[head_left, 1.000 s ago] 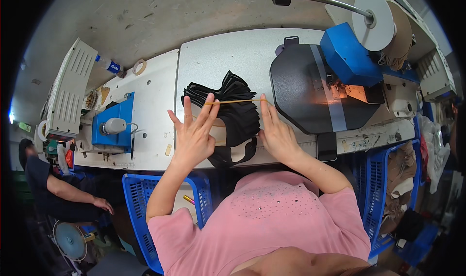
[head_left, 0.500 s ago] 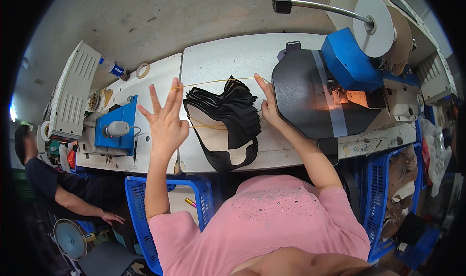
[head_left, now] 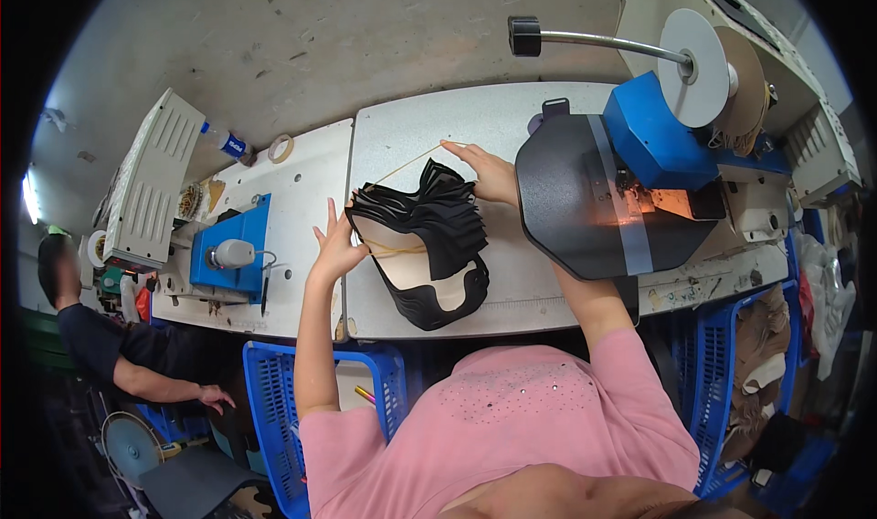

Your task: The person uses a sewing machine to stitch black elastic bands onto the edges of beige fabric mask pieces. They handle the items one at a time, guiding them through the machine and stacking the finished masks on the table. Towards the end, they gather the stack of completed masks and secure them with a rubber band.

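Note:
A stack of black, shoe-upper-like cut pieces with pale inner faces (head_left: pixel 429 217) lies fanned on the white worktable (head_left: pixel 411 121). A thin yellow rubber band (head_left: pixel 402 169) is stretched over its far side; another stretch of yellow band crosses the pale face. At the stack's left edge my left hand (head_left: pixel 338 245) has the band around its fingers, some of them raised, with the thumb by the pieces. My right hand (head_left: pixel 489 172), beyond the stack's right side, keeps the band taut on its extended fingertips. The black machine plate hides part of my right forearm.
The black plate and blue-headed machine (head_left: pixel 658 131) stand close on the right, below a white reel (head_left: pixel 696 67). Another blue machine (head_left: pixel 228 249) is at left, near a tape roll (head_left: pixel 281 148) and bottle (head_left: pixel 227 142). Blue baskets (head_left: pixel 260 418) flank me. A person (head_left: pixel 119 354) sits at far left.
My left hand has come down to the stack's left edge, its fingers less spread. The right hand has moved slightly left and beyond the stack, so the band now slants across the far side.

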